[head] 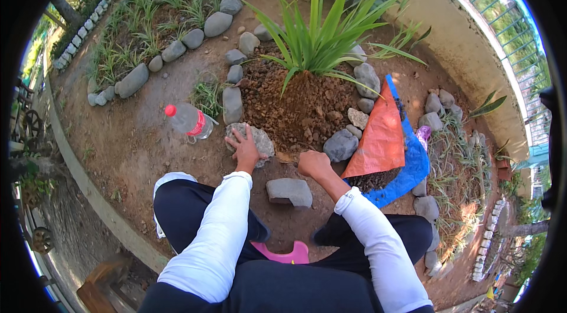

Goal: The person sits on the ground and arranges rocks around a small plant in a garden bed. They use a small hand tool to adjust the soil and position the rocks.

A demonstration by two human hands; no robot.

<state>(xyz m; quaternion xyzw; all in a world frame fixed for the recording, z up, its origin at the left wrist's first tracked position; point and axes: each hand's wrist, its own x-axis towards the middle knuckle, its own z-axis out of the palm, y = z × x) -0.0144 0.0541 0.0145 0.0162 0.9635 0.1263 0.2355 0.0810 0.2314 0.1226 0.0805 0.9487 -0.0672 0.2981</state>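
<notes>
My left hand (246, 150) lies with spread fingers on top of a rough grey stone (262, 138) at the front left of a stone-ringed planting bed. At the bed's front edge, my right hand (313, 163) is curled into a fist. A thin tan patch (287, 157) shows beside its knuckles; whether the fist grips something is hidden. Loose brown soil (305, 111) is mounded around a plant with long strap-like green leaves (319, 34). A broken grey stone block (289, 192) sits on the ground between my feet, just short of the bed.
A plastic bottle with a red cap (189, 121) stands left of the bed. On the right lies an orange-and-blue tarp sheet (378, 140) with dark soil on it. Beneath me is a pink plastic stool (285, 253). A dark round stone (340, 145) edges the bed near my right hand.
</notes>
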